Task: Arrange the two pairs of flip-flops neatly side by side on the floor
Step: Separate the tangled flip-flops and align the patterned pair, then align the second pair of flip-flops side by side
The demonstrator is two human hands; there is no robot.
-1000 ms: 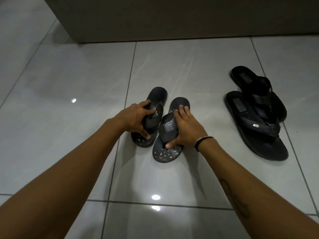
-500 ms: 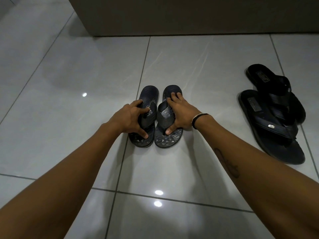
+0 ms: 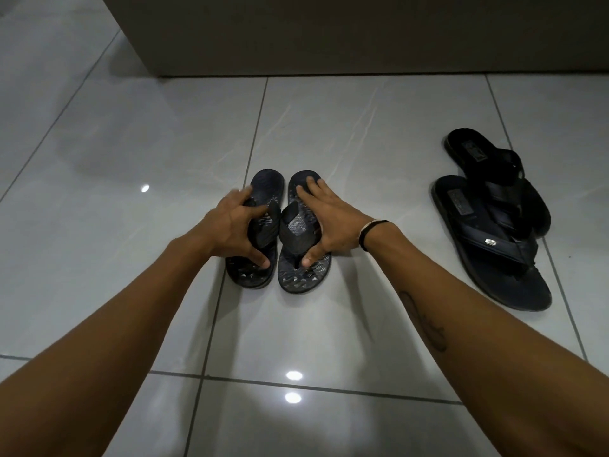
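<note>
Two small dark patterned flip-flops lie side by side and parallel on the glossy tiled floor, toes toward me. My left hand (image 3: pixel 235 227) grips the strap of the left small flip-flop (image 3: pixel 268 189). My right hand (image 3: pixel 329 222) lies over the right small flip-flop (image 3: pixel 304 275), thumb by the toe post and fingers spread toward the heel. To the right, apart from both hands, is the larger black pair: the near large flip-flop (image 3: pixel 494 245) lies angled, and the far large flip-flop (image 3: pixel 487 159) partly overlaps it.
A dark cabinet base or wall (image 3: pixel 329 34) runs along the back of the floor. Grey tiles (image 3: pixel 131 143) with thin grout lines stretch left and toward me, with ceiling light reflections on them.
The right small flip-flop, tilted a second ago, now lies straight beside the left one. Both hands moved with the pair. My view has shifted a little.
</note>
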